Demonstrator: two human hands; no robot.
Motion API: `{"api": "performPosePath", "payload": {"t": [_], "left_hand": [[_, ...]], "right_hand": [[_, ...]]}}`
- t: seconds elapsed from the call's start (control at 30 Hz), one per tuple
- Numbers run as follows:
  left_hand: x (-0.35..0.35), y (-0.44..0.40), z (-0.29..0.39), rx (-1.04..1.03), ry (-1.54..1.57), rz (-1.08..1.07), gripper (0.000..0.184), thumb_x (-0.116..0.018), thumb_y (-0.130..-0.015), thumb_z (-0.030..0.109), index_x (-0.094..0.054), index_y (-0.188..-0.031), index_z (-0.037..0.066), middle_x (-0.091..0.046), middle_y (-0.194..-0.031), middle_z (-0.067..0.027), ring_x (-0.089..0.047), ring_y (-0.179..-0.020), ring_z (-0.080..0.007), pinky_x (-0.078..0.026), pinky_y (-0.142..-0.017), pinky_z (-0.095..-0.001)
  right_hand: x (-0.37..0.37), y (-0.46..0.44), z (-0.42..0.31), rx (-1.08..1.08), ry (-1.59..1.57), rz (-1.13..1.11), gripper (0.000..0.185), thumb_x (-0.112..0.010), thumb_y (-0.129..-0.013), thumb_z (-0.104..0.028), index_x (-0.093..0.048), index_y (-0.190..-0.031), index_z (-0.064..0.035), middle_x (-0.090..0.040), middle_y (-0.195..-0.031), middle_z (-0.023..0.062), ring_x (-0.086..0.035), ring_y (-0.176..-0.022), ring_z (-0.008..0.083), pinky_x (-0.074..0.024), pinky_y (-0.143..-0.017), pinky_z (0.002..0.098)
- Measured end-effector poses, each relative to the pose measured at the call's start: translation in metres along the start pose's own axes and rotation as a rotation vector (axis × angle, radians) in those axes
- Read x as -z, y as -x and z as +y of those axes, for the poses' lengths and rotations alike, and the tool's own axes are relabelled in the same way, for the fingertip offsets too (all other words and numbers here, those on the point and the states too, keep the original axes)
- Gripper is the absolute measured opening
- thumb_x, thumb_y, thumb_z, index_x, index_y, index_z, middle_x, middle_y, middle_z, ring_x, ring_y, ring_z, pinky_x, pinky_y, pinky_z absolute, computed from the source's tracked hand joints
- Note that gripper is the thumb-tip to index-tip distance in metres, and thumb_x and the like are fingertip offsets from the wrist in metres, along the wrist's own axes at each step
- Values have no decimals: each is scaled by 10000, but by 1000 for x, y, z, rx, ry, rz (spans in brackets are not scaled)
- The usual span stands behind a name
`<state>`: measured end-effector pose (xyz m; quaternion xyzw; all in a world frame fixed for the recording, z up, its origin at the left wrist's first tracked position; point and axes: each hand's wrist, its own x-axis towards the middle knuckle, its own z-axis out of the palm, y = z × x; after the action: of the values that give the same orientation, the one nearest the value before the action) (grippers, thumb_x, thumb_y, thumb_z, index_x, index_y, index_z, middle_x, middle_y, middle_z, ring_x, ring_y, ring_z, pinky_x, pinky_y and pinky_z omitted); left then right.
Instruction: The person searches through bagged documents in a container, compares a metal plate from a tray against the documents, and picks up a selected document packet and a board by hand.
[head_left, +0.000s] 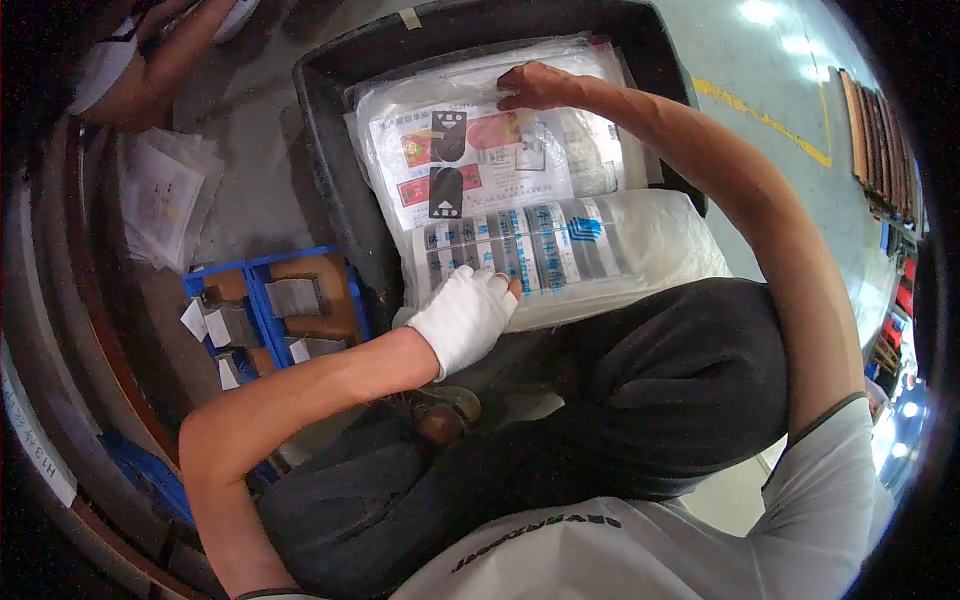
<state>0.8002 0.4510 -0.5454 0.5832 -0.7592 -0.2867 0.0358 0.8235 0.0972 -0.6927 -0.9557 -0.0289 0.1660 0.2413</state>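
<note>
My left hand (465, 322), in a white glove with a fingertip bare, presses with curled fingers on the near edge of a folded plastic bag (545, 250) with blue and grey print. My bare right hand (535, 88) is closed at the top of a clear plastic bag (390, 110), its fingertips partly hidden. Inside that bag lies a printed sheet (480, 185) with red patches and two dark metal plates (447, 135). The bags fill a black tub (318, 120) before my knees.
A blue divided bin (262, 300) with small grey pieces stands left of the tub. Flat clear bags with papers (170, 195) lie further left. Another person's arm (175, 60) shows at upper left. Brown stacked boards (880, 145) stand far right, beyond yellow floor tape (760, 120).
</note>
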Motion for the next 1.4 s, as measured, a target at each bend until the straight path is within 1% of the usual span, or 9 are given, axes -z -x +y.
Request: {"api": "performPosePath", "payload": {"t": [0.23,0.33,0.43,0.57,0.67,0.97,1.07,1.13,1.4], "left_hand": [[2,1,1,2,5,9,369,-527,-860,91,-567,-1205,-34,-627,-932,-145,-643,-890,-292,-511,-754,-398],[4,1,2,6,-3,-10,377,-526,-860,91,-563,-1213,-36,-627,-934,-142,-642,-893,-289,-509,-754,-394],[3,0,1,0,-5,-8,378,-525,-862,94,-560,-1215,-37,-626,-929,-140,-642,-891,-286,-508,-751,-396],[3,1,1,1,-8,5,363,-520,-868,89,-561,-1207,-34,-625,-921,-141,-642,-888,-287,-509,-747,-397],[3,0,1,-1,4,16,346,-518,-869,85,-565,-1191,-32,-626,-913,-143,-644,-878,-288,-510,-740,-397],[1,-1,0,2,16,15,330,-516,-870,84,-568,-1174,-33,-626,-902,-148,-647,-856,-298,-515,-729,-404],[1,-1,1,0,14,16,330,-517,-869,84,-568,-1172,-35,-627,-904,-150,-649,-860,-299,-517,-732,-404],[1,0,1,2,12,16,329,-518,-868,84,-568,-1170,-36,-628,-908,-151,-650,-863,-299,-518,-733,-404],[3,-1,2,16,11,-9,320,-527,-865,91,-571,-1158,-30,-632,-927,-156,-652,-882,-303,-519,-750,-404]], "right_hand": [[0,0,-5,-53,0,-7,399,-652,-886,-389,-616,-955,2,-638,-902,238,-629,-861,423,-492,-769,481],[-2,2,-1,10,-31,50,395,-661,-880,-383,-614,-948,2,-643,-906,235,-633,-858,422,-493,-765,477],[1,2,-5,-34,-23,15,378,-673,-875,-367,-620,-948,1,-646,-900,236,-636,-848,423,-496,-759,476],[1,2,-5,-21,-20,27,360,-680,-872,-349,-628,-948,-1,-650,-893,234,-640,-843,420,-497,-755,478],[1,2,-6,-47,-59,35,353,-682,-872,-342,-634,-955,-3,-652,-894,232,-642,-846,416,-497,-755,475],[3,3,-7,12,-4,45,372,-678,-872,-358,-644,-973,-1,-656,-915,233,-646,-860,410,-500,-765,466],[4,4,-10,-24,-63,49,381,-673,-875,-360,-647,-992,2,-664,-938,230,-649,-875,408,-504,-777,464],[8,4,-13,-45,-11,0,387,-676,-872,-356,-651,-1013,3,-671,-962,229,-652,-889,407,-509,-789,457],[0,1,-6,-49,17,20,381,-679,-867,-352,-650,-1012,-1,-671,-958,228,-653,-887,405,-512,-788,459]]}}
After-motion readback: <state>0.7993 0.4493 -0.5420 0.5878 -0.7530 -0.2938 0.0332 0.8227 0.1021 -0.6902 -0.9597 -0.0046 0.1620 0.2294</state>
